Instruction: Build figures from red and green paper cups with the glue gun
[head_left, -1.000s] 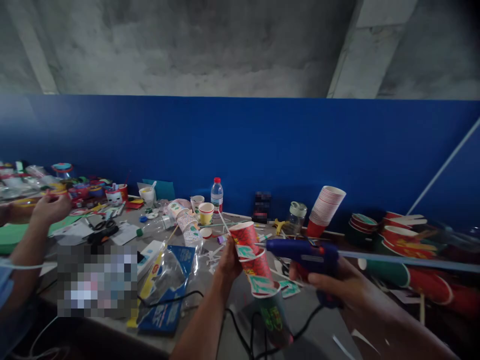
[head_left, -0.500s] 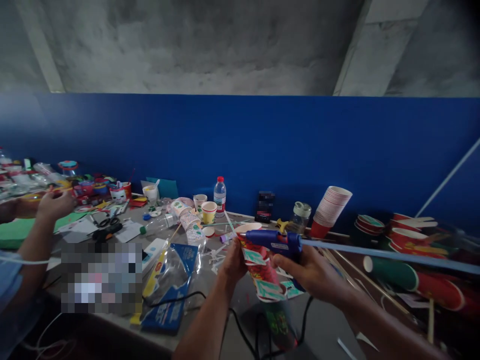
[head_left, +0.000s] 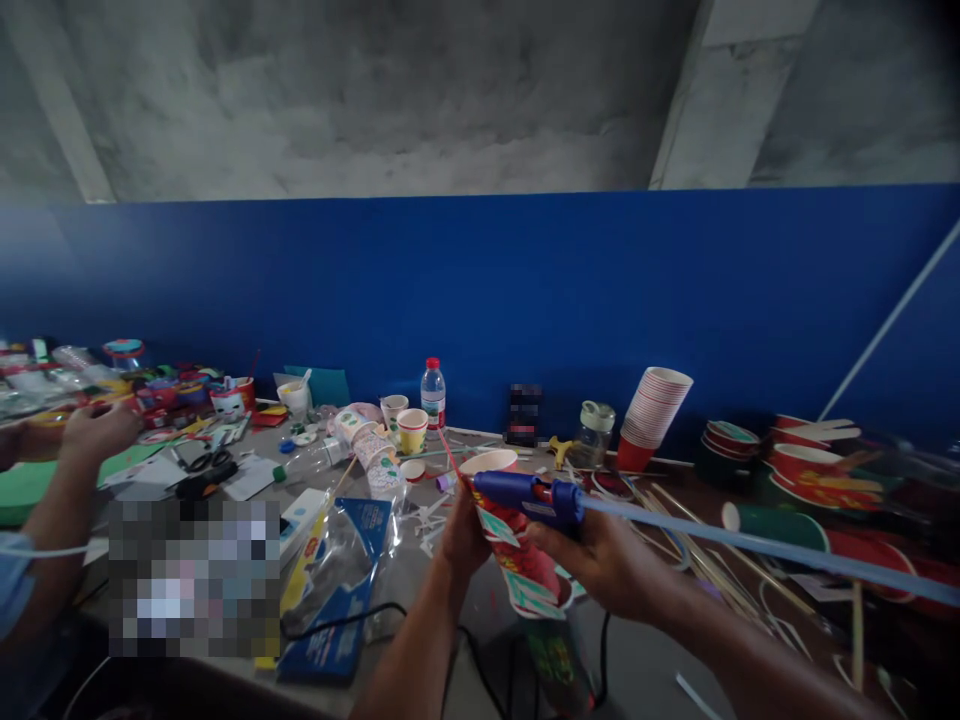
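My left hand [head_left: 461,535] is closed round the side of a red paper cup [head_left: 514,540] with green and white print, one of a joined column of cups that tilts down toward me. A green cup-like section [head_left: 556,655] forms the column's lower end. A thin reddish stick [head_left: 451,455] slants up at the rim near my left fingers. My right hand [head_left: 600,555] grips a blue hot glue gun [head_left: 525,495], its nozzle close to the cup's rim beside the left hand. From the gun's back runs a long translucent glue stick [head_left: 735,540]. Whether the nozzle touches anything, I cannot tell.
Leaning cups [head_left: 652,420] form a tall stack at the back right, near a glass jar [head_left: 596,435]. A water bottle [head_left: 433,395] stands behind. Blue-and-yellow packaging [head_left: 337,600] and a black cable [head_left: 360,622] lie left. Another person's hand [head_left: 101,430] works at far left.
The glue gun has shifted slightly down and left against the cup's rim. The cup column has turned a little, and a reddish stick shows where a pale one showed before.
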